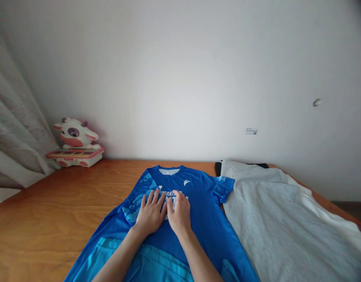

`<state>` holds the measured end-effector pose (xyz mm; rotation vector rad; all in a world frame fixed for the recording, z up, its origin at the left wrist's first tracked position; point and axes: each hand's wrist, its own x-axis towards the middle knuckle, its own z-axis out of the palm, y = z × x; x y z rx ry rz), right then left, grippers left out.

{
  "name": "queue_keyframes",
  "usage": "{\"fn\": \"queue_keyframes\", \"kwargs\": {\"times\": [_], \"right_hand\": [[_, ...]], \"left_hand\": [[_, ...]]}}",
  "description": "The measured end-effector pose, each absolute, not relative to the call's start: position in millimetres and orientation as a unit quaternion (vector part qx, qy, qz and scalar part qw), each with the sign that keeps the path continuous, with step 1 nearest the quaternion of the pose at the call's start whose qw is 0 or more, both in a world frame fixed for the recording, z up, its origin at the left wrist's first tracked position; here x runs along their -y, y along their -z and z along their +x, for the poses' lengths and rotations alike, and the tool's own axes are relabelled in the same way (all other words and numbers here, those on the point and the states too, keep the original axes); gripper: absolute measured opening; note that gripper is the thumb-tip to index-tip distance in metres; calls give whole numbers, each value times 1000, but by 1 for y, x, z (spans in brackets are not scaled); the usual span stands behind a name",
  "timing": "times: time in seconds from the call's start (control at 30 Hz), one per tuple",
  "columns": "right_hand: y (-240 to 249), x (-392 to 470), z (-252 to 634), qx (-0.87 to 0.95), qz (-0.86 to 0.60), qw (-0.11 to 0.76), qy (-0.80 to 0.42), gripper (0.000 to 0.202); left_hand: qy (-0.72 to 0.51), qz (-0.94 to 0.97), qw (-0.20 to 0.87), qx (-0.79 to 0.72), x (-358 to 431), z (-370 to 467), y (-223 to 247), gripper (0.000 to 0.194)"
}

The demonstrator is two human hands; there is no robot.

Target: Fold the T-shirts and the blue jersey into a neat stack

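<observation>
A blue T-shirt (pixel 208 211) with white chest lettering and a lighter blue pattern lies spread out, its collar toward the wall. My left hand (pixel 151 213) rests flat on the chest, left of the lettering, fingers spread. Right beside it, my right hand (pixel 179 213) lies over the lettering with its fingers slightly bent and the thumb apart; no cloth is gripped. Part of the print is hidden under both hands. Lighter blue fabric (pixel 157 258) lies across the lower part of the shirt, beneath my forearms; I cannot tell whether it is a separate piece.
The wooden surface (pixel 51 211) stretches to the left. To the right lies a grey garment (pixel 274 219), with white cloth (pixel 330 215) and a black item (pixel 218 168) partly under it. A cow-shaped toy keyboard (pixel 77 147) stands by the wall, near a curtain (pixel 16 117).
</observation>
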<state>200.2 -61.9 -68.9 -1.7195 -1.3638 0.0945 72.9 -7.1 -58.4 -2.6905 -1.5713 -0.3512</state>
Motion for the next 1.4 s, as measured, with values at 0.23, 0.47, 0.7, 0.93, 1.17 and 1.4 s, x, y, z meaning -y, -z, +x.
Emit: {"fn": "queue_keyframes", "kwargs": {"times": [0.23,0.47,0.7,0.93,1.17,1.4], "right_hand": [[56,38,253,446,-683,577,-42,34],[25,63,367,349,-813,467,15,39],[40,99,394,305,-900,311,28,63],[58,90,393,342,-867,361,-5,54],[61,85,399,352,-817,456,-1,49],[46,92,350,679,-564,469,-29,52]], "left_hand": [[84,-866,34,491,9,73,65,66],[95,-864,27,493,9,75,64,65],[83,-865,17,495,12,76,57,64],[101,-866,26,489,9,74,63,61],[91,-870,25,485,11,75,59,62],[111,-871,28,478,9,73,66,60]]}}
